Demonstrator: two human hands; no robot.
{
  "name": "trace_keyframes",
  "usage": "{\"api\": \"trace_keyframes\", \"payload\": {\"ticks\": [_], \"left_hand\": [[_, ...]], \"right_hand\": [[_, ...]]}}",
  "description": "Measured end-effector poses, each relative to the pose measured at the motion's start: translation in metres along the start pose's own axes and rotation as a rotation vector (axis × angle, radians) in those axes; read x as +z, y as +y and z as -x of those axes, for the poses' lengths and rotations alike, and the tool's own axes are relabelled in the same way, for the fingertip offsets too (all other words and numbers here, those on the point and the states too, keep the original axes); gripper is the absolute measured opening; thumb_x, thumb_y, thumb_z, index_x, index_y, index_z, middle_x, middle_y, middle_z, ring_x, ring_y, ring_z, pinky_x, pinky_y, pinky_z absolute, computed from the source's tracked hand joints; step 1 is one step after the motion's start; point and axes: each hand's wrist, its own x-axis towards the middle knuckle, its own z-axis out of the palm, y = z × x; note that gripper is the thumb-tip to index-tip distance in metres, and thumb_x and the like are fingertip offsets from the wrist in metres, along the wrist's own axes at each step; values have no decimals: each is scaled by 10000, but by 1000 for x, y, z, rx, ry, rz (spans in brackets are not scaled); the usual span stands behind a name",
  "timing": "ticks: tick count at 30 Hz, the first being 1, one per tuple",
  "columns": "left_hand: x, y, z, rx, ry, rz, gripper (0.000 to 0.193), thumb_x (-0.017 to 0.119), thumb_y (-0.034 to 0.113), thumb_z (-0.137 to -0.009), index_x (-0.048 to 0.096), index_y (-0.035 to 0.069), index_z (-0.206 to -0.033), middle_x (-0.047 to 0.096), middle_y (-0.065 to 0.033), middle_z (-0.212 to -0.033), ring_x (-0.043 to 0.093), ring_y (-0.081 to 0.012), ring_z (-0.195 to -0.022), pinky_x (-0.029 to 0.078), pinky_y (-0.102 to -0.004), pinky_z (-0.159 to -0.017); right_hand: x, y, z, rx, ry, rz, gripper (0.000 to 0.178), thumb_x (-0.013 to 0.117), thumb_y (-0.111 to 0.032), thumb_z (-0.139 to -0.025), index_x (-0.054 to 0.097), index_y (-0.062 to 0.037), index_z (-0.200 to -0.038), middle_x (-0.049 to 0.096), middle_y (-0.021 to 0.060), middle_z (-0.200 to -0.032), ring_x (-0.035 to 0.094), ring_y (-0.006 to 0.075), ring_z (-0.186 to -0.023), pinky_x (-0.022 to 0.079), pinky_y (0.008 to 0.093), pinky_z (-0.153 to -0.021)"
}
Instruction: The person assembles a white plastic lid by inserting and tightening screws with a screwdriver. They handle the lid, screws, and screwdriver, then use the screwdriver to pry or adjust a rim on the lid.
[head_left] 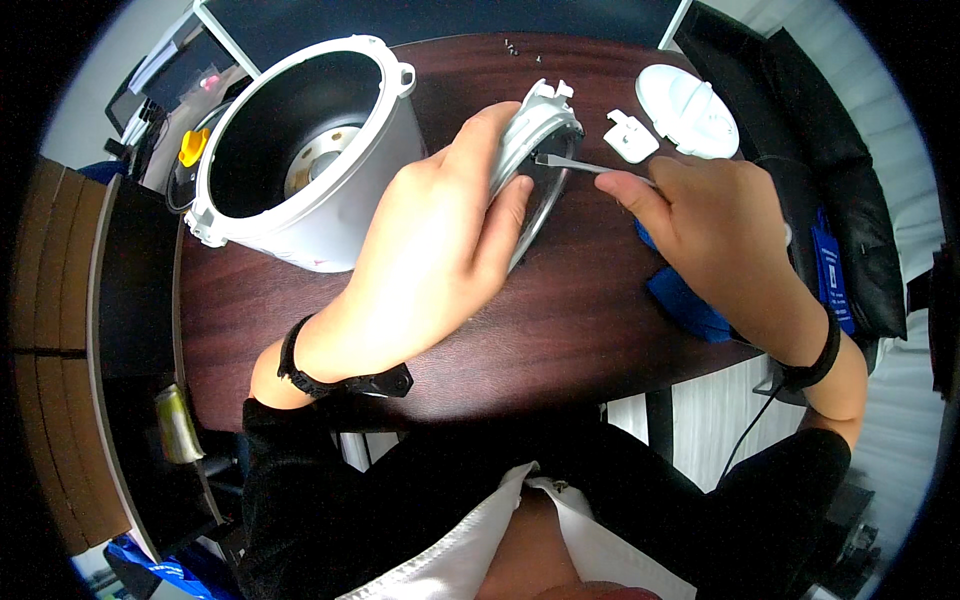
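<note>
My left hand (430, 215) is wrapped round a white rice cooker lid (541, 121), which it holds tilted on edge above the table. The lid's grey metal inner side faces right. My right hand (705, 205) grips a flat-blade screwdriver (580, 164), its handle hidden in the palm. The silver blade points left, its tip at the lid's inner side near the upper end; whether it touches cannot be told. Left of the lid stands the white rice cooker body (395, 150), open at the top, with a dark inside and a round metal plate at the bottom.
Beyond my right hand lie a white oval cover (690, 110) and a small white plastic piece (632, 136). Several small screws (512, 47) are scattered at the table's far edge. Blue cloth (690, 303) lies under my right wrist. A dark shelf (140, 300) borders the brown table's left.
</note>
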Motion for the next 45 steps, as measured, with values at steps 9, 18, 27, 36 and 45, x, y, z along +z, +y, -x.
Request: {"api": "trace_keyframes", "payload": {"ticks": [9,18,27,36,45], "left_hand": [[1,5,3,-19,-5,-74,400,581,41,-877,494,-6,-1265,627,-200,-731,653,-350,-659,485,-386,-620],[-4,7,1,14,-97,-7,394,565,37,-882,443,-46,-1248,631,-263,-810,663,-391,-705,518,-416,-599],[-1,4,5,-3,-10,-109,408,579,59,-885,487,2,-1279,616,-193,-698,646,-344,-630,473,-399,-593],[0,7,1,-28,-38,6,407,577,59,-890,489,-6,-1282,641,-214,-785,661,-323,-676,489,-381,-638],[1,7,4,-15,-14,-55,410,579,62,-886,486,-3,-1280,633,-200,-725,657,-342,-650,488,-393,-616]], "right_hand": [[-1,11,-11,733,-1058,-1392,687,346,-616,-970,432,-123,-500,337,7,-384,361,140,-301,303,289,-341],[1,5,7,-47,-5,-95,494,629,-424,-867,557,-65,-537,475,97,-439,526,283,-398,391,379,-390],[-2,-10,-8,704,-673,-910,678,439,-606,-944,491,-97,-499,402,41,-399,458,197,-337,355,325,-348],[-6,3,-8,688,-844,-1037,689,357,-564,-993,415,-124,-465,388,4,-396,350,118,-317,287,245,-334],[3,-7,6,100,-64,-292,537,583,-465,-901,510,-87,-527,423,71,-420,484,247,-363,372,346,-371]]}}
